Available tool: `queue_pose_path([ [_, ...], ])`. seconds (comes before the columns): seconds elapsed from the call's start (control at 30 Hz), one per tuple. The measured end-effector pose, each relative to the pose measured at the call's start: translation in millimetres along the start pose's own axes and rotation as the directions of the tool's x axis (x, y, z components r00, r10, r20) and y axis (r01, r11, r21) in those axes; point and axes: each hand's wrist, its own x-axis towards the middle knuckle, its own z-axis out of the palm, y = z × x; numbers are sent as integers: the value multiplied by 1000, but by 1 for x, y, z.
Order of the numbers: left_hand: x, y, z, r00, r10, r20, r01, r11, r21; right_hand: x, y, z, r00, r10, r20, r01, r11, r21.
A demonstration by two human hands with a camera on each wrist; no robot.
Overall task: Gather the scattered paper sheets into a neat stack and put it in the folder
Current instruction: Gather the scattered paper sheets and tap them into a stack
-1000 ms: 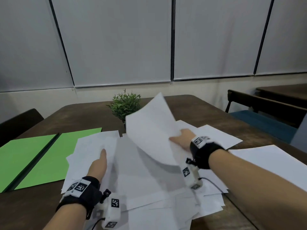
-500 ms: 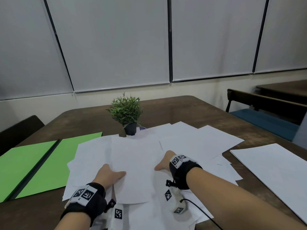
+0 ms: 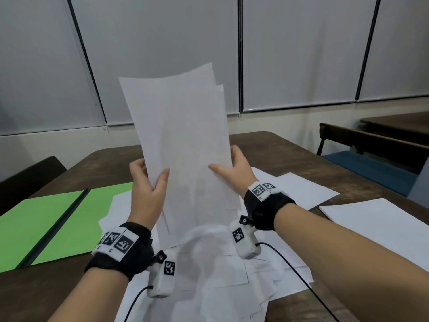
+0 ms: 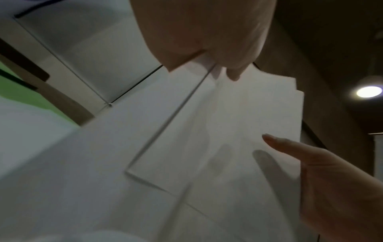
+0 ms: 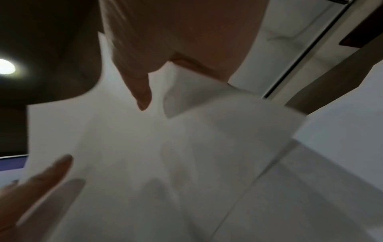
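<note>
The worktop (image 3: 267,145) carries most of the paper: loose sheets (image 3: 301,189) fan out from 6 to 3 o'clock beneath the arms, with a separate pile (image 3: 376,219) at 3 o'clock. The open green folder (image 3: 41,226) lies flat at 9 o'clock, its spine running toward 1 o'clock. Held upright at centre is a small bundle of sheets (image 3: 183,135), long axis vertical, top edges uneven. The left hand (image 3: 148,189) pinches its left edge, thumb in front; the right hand (image 3: 234,173) grips the right edge likewise. The folder lies to the left, so the left hand is nearer; the bundle probably needs squaring and more sheets first.
</note>
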Motion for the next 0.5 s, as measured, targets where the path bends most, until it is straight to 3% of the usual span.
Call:
queue_pose_path([
  [0.1, -4, 3, 3, 999, -26, -36, 23, 998, -61, -3, 4, -6, 1000, 11, -14, -10, 998, 64],
  [0.37, -27, -26, 0, 978, -210, 10, 210, 977, 49, -15, 31, -32, 949, 303, 88, -303, 953, -21],
  [0.5, -9, -46, 0, 933, -354, 59, 350, 934, 70, -13, 45, -71, 852, 515, -94, -523, 834, -174],
])
